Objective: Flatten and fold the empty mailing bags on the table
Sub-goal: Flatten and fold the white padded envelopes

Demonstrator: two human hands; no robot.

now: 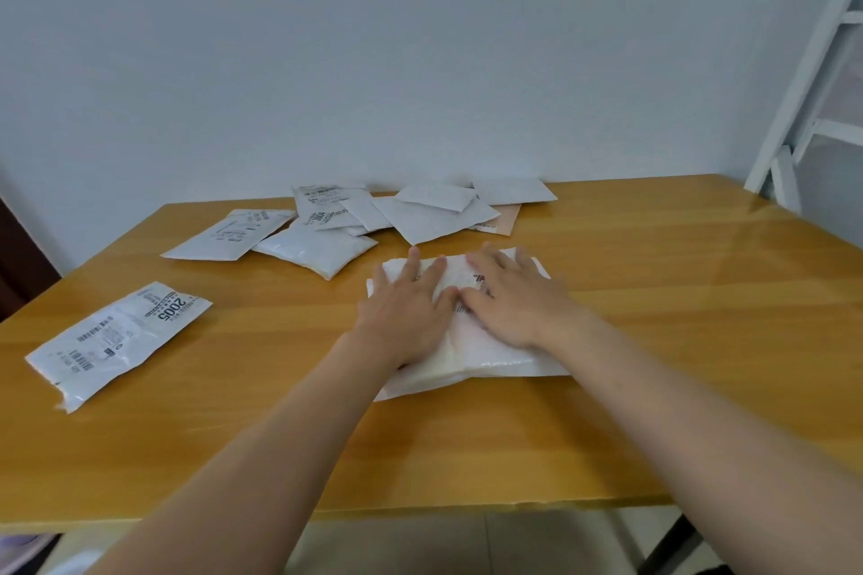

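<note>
Head view: on the glossy yellow-brown wooden table [654, 341], both hands lie flat, fingers straight and spread, pressing a white soft-plastic mailing bag [467, 360] near the table's middle; the left hand [406, 317] covers its left half, the right hand [513, 299] its right half, thumbs almost touching. Dark print between the hands is too blurred to read. At left lies a rectangular white bag with a barcode label reading "2005" [116, 341]. Against the pale wall sits a loose heap of white bags [397, 215] (one label seems to read "3014"). A white ladder-like frame [812, 84] stands at right.
</note>
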